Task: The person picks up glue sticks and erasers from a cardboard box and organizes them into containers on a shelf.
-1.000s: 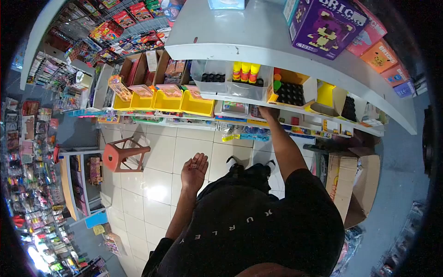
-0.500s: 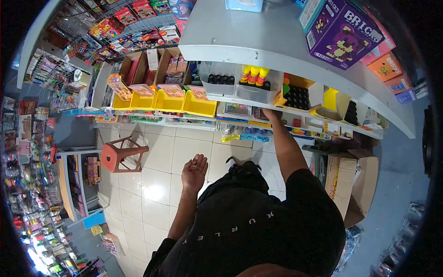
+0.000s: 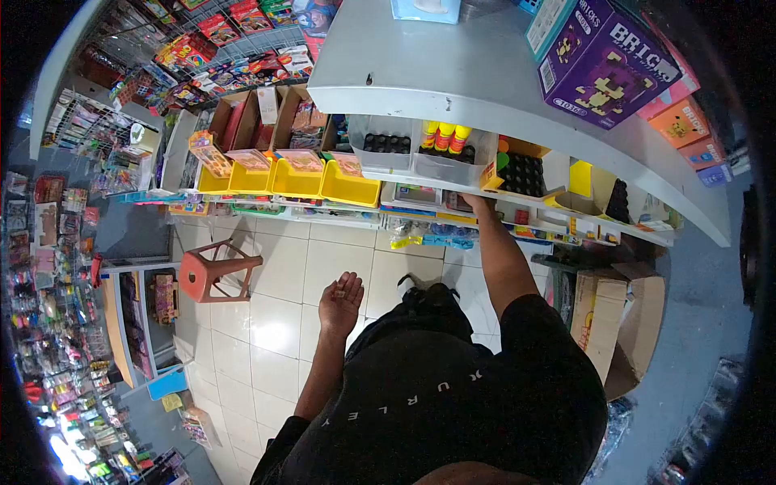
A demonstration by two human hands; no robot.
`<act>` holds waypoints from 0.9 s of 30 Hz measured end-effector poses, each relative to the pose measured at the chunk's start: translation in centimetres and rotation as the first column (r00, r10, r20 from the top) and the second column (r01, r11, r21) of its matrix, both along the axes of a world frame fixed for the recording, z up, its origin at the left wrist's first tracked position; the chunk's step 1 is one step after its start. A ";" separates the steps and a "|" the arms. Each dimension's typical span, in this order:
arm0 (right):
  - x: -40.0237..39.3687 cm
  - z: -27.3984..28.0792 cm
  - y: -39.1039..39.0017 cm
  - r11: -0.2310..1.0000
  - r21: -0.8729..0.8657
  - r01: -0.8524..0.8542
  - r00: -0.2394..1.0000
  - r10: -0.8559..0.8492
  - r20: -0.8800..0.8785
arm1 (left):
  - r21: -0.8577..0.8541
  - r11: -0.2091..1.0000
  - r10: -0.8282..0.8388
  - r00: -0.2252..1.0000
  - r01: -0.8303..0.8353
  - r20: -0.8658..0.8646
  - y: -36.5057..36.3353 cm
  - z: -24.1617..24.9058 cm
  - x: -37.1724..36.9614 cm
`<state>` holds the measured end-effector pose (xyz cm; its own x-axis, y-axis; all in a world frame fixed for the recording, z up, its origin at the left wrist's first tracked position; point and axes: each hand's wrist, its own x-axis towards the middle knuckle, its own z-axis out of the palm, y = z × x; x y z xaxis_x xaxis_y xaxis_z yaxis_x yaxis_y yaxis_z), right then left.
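Note:
My left hand (image 3: 343,301) is held palm up above the tiled floor, in front of my body. Its fingers are stretched and slightly bent, and a small pale spot shows in the palm, too small to name. My right hand (image 3: 480,205) reaches into the lower shelf (image 3: 509,200), under the upper shelf's edge. Its fingers are hidden there, so I cannot see what they touch. Just above it stand a clear plastic bin (image 3: 454,164) with yellow-and-red glue sticks (image 3: 446,136) and a box of black-capped items (image 3: 521,173).
Yellow bins (image 3: 297,182) line the shelf to the left. A purple bricks box (image 3: 602,69) sits on the grey top shelf (image 3: 420,65). A red plastic stool (image 3: 214,273) stands on the floor at left, an open cardboard box (image 3: 638,323) at right.
The view has shifted very slightly. My right hand stays at the lower shelf, and my left hand keeps its palm-up pose almost unmoved.

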<state>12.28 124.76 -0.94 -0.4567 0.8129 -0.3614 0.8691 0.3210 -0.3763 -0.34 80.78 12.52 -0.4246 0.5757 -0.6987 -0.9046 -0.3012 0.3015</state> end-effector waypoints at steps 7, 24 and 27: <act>1.2 -8.0 3.3 0.996 -0.002 -0.088 0.979 0.086 -0.184 | -0.009 1.000 0.003 1.000 -0.003 0.000 1.0 1.3 0.3; -0.1 -0.2 -1.2 0.986 0.080 0.145 0.989 -0.144 -0.009 | 0.019 1.000 0.009 1.000 -0.009 0.001 1.5 0.2 1.3; -0.7 2.2 -2.3 0.982 0.059 0.177 0.984 -0.177 -0.002 | -0.036 0.999 0.019 1.000 -0.019 0.007 1.8 0.2 1.5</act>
<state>11.54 122.42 1.25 -0.3026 0.9005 -0.3122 0.9154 0.1833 -0.3585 1.19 82.59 12.72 -0.4298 0.5422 -0.7220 -0.9012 -0.3076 0.3054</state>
